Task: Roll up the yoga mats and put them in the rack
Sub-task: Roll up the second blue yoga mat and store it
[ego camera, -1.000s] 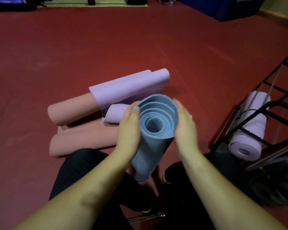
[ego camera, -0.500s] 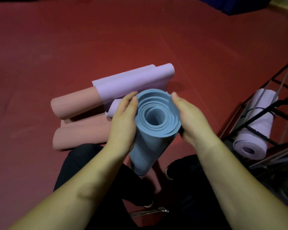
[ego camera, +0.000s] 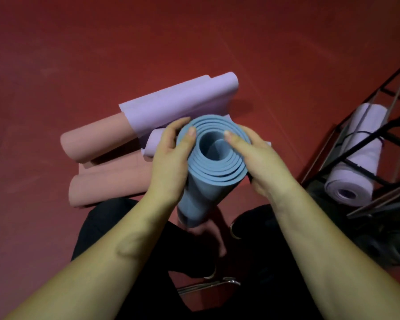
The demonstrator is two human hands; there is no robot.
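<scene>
Blue rolled mat (ego camera: pixel 214 167) upright between left hand (ego camera: pixel 169 158) and right hand (ego camera: pixel 259 162); fingers (ego camera: pixel 234 140) curled round it

Bare forearms (ego camera: pixel 116 245), no sleeves; black trousers (ego camera: pixel 106 218); dark shoes (pale-edged soles) (ego camera: pixel 234 229).

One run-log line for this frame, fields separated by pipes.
left hand grips blue mat | right hand grips it | roll upright | rack holds one lilac mat
</scene>
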